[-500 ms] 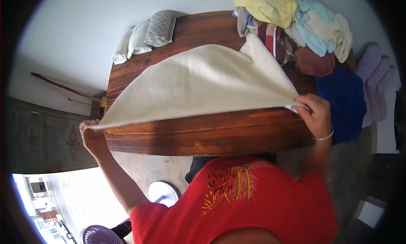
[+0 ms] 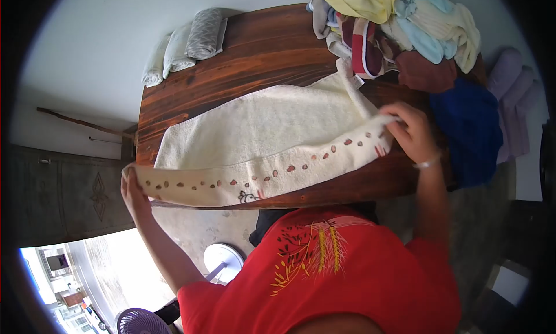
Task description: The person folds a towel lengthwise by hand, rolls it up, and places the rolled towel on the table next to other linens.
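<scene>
A cream towel (image 2: 255, 123) lies partly on the wooden table (image 2: 260, 44). Its near edge is lifted and turned, showing a row of brown spots and a small line drawing. My left hand (image 2: 135, 195) is closed on the near left corner, with the fingers behind the cloth. At the near right corner my right hand (image 2: 412, 132) pinches the towel, slightly blurred. Between my hands the strip sags a little over the table's front edge. The far right corner is bunched, with a small white label beside it.
Rolled towels (image 2: 204, 36) sit at the table's far left. A heap of towels (image 2: 428, 27) in several colours fills the far right, with a blue towel (image 2: 466, 131) at the right edge. A purple fan (image 2: 142, 322) and a round white base (image 2: 223, 261) are below left.
The towel's near edge has come closer to me and turned over, so the spotted strip now shows. The far part lies flatter on the table. My right hand has moved slightly up and left.
</scene>
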